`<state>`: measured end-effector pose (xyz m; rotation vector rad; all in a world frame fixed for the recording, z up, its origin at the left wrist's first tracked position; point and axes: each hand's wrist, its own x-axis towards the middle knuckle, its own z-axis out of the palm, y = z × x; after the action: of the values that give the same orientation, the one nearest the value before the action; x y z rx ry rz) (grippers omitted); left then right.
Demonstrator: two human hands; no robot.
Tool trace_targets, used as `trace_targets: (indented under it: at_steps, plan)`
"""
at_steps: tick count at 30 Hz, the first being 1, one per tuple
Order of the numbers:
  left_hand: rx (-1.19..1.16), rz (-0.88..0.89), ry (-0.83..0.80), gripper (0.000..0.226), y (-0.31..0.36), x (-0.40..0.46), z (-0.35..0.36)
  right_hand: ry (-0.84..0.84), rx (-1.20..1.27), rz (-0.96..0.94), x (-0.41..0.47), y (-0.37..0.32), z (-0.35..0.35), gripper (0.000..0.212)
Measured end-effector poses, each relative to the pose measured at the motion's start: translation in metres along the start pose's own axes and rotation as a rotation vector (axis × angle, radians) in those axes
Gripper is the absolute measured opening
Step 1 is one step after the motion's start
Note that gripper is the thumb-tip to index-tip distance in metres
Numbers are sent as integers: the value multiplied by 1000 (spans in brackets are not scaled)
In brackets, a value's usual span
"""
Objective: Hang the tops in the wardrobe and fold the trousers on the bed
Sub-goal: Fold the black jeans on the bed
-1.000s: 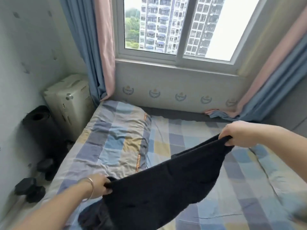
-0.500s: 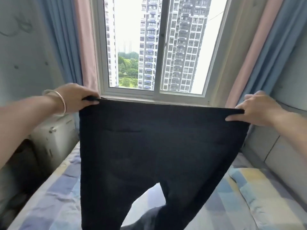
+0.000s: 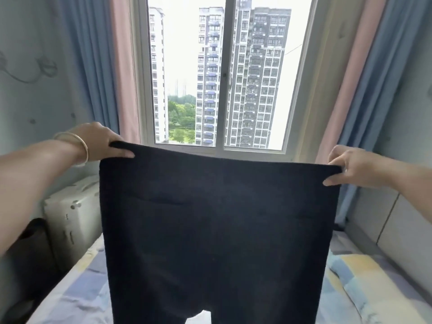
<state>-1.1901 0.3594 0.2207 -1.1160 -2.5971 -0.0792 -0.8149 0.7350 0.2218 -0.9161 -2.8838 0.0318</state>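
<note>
A pair of dark navy trousers [image 3: 217, 230] hangs spread out in front of me, waistband up, the two legs dropping out of the bottom of the view. My left hand [image 3: 100, 142], with a bangle on its wrist, pinches the left corner of the waistband. My right hand [image 3: 346, 166] pinches the right corner. The trousers hang above the bed [image 3: 77, 295], which has a checked blue, yellow and grey cover. The trousers hide most of the bed. No tops and no wardrobe are in view.
A window [image 3: 224, 78] with pink and blue curtains [image 3: 102, 66] fills the wall ahead. A white suitcase [image 3: 72, 218] stands left of the bed beside a dark rolled object [image 3: 28, 249]. A checked pillow [image 3: 364, 279] lies at the right against a padded wall panel [image 3: 392, 225].
Both hands lifted the trousers from the bed up to chest height and stretched the waistband flat. My view rose from the bed to the window.
</note>
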Motion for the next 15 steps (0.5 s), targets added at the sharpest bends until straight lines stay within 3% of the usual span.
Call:
trace_targets:
  at_steps: [4, 6, 10, 12, 15]
  plan:
    - [-73, 3, -81, 45, 4, 1, -17, 238, 77, 98, 8, 16, -4, 22]
    - [-142, 38, -116, 57, 5, 3, -24, 251, 241, 129, 2, 14, -10, 3]
    - [-438, 39, -176, 87, 3, 1, -19, 270, 533, 162, -11, 10, -9, 8]
    - [-676, -3, -188, 73, 2, 0, -10, 286, 651, 153, -10, 11, -1, 13]
    - [-808, -20, -145, 20, 12, 0, 1, 312, 693, 159, -9, 14, 2, 9]
